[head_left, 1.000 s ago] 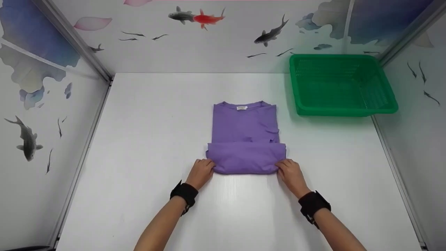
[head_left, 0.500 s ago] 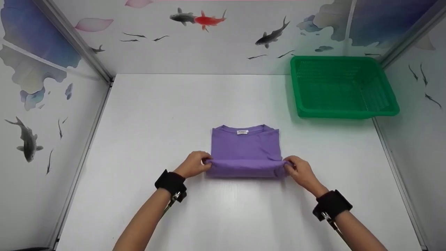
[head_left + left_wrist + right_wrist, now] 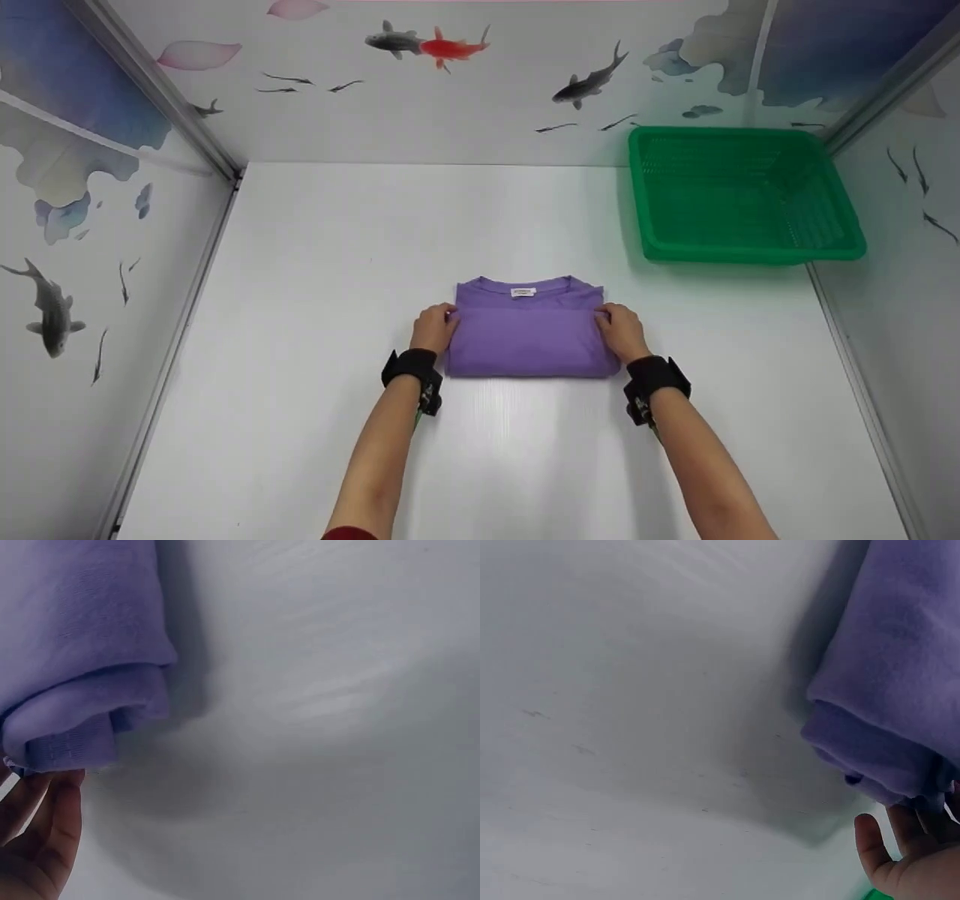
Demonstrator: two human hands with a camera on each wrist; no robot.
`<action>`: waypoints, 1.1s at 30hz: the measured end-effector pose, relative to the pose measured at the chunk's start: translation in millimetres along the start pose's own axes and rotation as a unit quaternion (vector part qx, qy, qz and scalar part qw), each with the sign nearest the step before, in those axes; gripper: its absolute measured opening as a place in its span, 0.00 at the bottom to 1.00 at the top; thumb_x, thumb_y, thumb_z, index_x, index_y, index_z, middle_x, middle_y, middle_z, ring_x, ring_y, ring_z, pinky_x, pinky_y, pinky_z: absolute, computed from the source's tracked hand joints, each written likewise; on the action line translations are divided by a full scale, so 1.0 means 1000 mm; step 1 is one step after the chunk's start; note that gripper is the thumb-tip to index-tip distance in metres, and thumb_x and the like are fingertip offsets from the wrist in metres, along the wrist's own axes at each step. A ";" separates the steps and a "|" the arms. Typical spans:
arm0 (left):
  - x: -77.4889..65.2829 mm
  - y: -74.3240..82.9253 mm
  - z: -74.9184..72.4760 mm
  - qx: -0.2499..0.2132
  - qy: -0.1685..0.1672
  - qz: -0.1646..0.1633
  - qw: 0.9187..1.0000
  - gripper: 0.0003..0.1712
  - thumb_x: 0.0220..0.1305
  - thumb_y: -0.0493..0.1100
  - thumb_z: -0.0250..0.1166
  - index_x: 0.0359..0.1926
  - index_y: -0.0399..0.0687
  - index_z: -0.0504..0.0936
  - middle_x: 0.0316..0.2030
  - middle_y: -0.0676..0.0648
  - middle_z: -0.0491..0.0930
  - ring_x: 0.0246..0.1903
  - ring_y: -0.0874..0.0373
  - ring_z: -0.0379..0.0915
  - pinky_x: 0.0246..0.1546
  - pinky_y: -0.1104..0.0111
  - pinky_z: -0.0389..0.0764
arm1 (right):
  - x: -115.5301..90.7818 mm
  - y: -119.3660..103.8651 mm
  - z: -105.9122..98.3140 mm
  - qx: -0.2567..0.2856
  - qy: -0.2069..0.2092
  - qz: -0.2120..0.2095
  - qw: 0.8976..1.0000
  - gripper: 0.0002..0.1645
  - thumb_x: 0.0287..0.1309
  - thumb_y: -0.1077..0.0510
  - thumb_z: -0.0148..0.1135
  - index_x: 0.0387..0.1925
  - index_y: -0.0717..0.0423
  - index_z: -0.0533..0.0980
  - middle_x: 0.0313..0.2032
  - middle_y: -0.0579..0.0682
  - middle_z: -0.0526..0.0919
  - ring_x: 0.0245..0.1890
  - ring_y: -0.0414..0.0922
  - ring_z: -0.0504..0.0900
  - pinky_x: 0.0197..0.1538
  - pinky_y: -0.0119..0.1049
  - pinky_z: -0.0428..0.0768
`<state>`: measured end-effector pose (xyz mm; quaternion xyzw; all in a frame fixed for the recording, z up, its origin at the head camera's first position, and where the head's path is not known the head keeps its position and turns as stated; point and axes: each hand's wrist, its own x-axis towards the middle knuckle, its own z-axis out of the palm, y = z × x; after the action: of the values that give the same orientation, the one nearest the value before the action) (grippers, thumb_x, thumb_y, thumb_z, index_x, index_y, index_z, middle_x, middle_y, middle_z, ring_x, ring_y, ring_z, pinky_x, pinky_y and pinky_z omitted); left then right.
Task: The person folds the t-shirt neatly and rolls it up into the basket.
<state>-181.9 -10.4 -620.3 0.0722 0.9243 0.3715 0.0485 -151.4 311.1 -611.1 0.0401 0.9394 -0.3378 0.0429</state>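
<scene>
A purple T-shirt [image 3: 531, 341] lies folded on the white table, its neckline and white label showing at the far side. Its lower part is doubled over in a wide band that reaches almost to the collar. My left hand [image 3: 435, 328] holds the left end of the band's far edge; in the left wrist view its fingertips meet the layered cloth. At the opposite end my right hand [image 3: 622, 330] grips the same edge. In the right wrist view the right thumb [image 3: 868, 836] stands slightly off the cloth, while the other fingers bend at the fold, partly hidden.
A green plastic basket [image 3: 720, 251] stands at the back right, against the rear wall [image 3: 450, 127]. White side walls with painted fish border the table [image 3: 337, 240] on left and right. Each wrist wears a black band.
Both hands have lifted the rolled near edge of the T-shirt and carried it away from me, laying it flat just below the collar. Earlier, the whole shirt slid nearer.
</scene>
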 end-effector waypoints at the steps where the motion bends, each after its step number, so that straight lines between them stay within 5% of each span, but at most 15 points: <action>1: -0.001 0.000 0.002 0.006 0.002 0.000 1.000 0.12 0.66 0.34 0.60 0.46 0.29 0.82 0.37 0.34 0.82 0.40 0.41 0.79 0.43 0.52 0.78 | 0.000 0.000 0.000 -0.005 0.001 -0.002 1.000 0.15 0.66 0.67 0.53 0.46 0.78 0.75 0.44 0.73 0.78 0.50 0.67 0.76 0.55 0.56 0.72; 6: -0.007 0.002 0.000 0.028 0.028 0.020 0.999 0.13 0.67 0.35 0.59 0.48 0.31 0.81 0.39 0.35 0.78 0.40 0.41 0.76 0.43 0.52 0.77 | -0.007 -0.001 -0.003 -0.010 0.032 -0.023 0.999 0.15 0.65 0.65 0.56 0.47 0.75 0.76 0.42 0.71 0.77 0.46 0.66 0.75 0.50 0.58 0.72; 9: -0.019 0.004 -0.007 0.045 0.056 0.089 0.993 0.13 0.65 0.35 0.63 0.48 0.33 0.82 0.43 0.37 0.78 0.44 0.42 0.75 0.44 0.51 0.76 | -0.024 0.000 -0.008 -0.025 0.076 -0.067 0.995 0.12 0.63 0.66 0.59 0.45 0.72 0.77 0.43 0.68 0.77 0.45 0.65 0.75 0.46 0.60 0.73; 12: -0.038 0.003 -0.011 0.071 0.073 0.201 0.974 0.11 0.60 0.35 0.68 0.44 0.37 0.84 0.46 0.42 0.80 0.47 0.44 0.73 0.43 0.52 0.75 | -0.050 0.005 -0.009 -0.041 0.117 -0.141 0.982 0.09 0.56 0.70 0.63 0.40 0.68 0.79 0.41 0.64 0.79 0.43 0.63 0.76 0.42 0.60 0.72; 14: -0.051 -0.001 -0.012 0.096 0.071 0.276 0.954 0.10 0.56 0.36 0.71 0.41 0.41 0.85 0.45 0.45 0.81 0.47 0.47 0.74 0.42 0.54 0.74 | -0.067 0.010 -0.007 -0.055 0.127 -0.193 0.971 0.12 0.49 0.72 0.67 0.38 0.66 0.79 0.41 0.62 0.79 0.42 0.62 0.77 0.41 0.60 0.72; 17: -0.065 -0.009 -0.008 0.148 0.054 0.344 0.926 0.12 0.54 0.40 0.74 0.41 0.45 0.86 0.43 0.48 0.82 0.47 0.50 0.74 0.42 0.57 0.73 | -0.085 0.019 0.001 -0.087 0.117 -0.243 0.959 0.19 0.42 0.73 0.71 0.40 0.66 0.79 0.43 0.62 0.80 0.44 0.61 0.78 0.44 0.61 0.73; 20: -0.071 -0.019 0.000 0.194 0.030 0.352 0.915 0.17 0.53 0.42 0.74 0.45 0.46 0.86 0.45 0.49 0.82 0.49 0.53 0.74 0.42 0.59 0.73 | -0.090 0.028 0.011 -0.131 0.099 -0.258 0.952 0.25 0.39 0.73 0.73 0.45 0.67 0.78 0.46 0.63 0.80 0.46 0.60 0.78 0.47 0.63 0.73; 23: -0.071 -0.026 0.009 0.203 0.010 0.330 0.922 0.19 0.53 0.39 0.73 0.49 0.44 0.84 0.48 0.48 0.81 0.51 0.53 0.74 0.43 0.59 0.73 | -0.086 0.033 0.021 -0.160 0.099 -0.262 0.947 0.28 0.38 0.73 0.73 0.47 0.68 0.77 0.46 0.63 0.80 0.47 0.59 0.78 0.47 0.61 0.74; 26: -0.069 -0.029 0.016 0.191 0.019 0.318 0.929 0.19 0.53 0.34 0.73 0.48 0.41 0.83 0.47 0.46 0.80 0.50 0.52 0.75 0.44 0.59 0.75 | -0.080 0.037 0.028 -0.170 0.118 -0.273 0.939 0.29 0.37 0.75 0.72 0.47 0.68 0.77 0.45 0.62 0.80 0.45 0.58 0.79 0.46 0.58 0.75; 30: -0.065 -0.027 0.018 0.188 0.056 0.329 0.924 0.15 0.50 0.30 0.73 0.41 0.38 0.84 0.41 0.45 0.80 0.44 0.51 0.78 0.43 0.62 0.78 | -0.075 0.040 0.032 -0.169 0.158 -0.296 0.927 0.25 0.36 0.77 0.70 0.42 0.66 0.79 0.40 0.59 0.81 0.41 0.57 0.80 0.42 0.54 0.76; 33: -0.064 -0.022 0.013 0.187 0.048 0.335 0.922 0.10 0.49 0.30 0.72 0.36 0.38 0.84 0.36 0.44 0.81 0.38 0.51 0.79 0.41 0.62 0.78 | -0.077 0.038 0.029 -0.165 0.156 -0.289 0.930 0.20 0.39 0.77 0.70 0.39 0.64 0.80 0.37 0.57 0.82 0.38 0.55 0.81 0.41 0.53 0.75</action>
<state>-118.9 -28.1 -642.1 0.3671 0.9003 0.1893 -0.1372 -69.5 318.5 -648.8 -0.1883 0.9476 -0.1657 -0.1978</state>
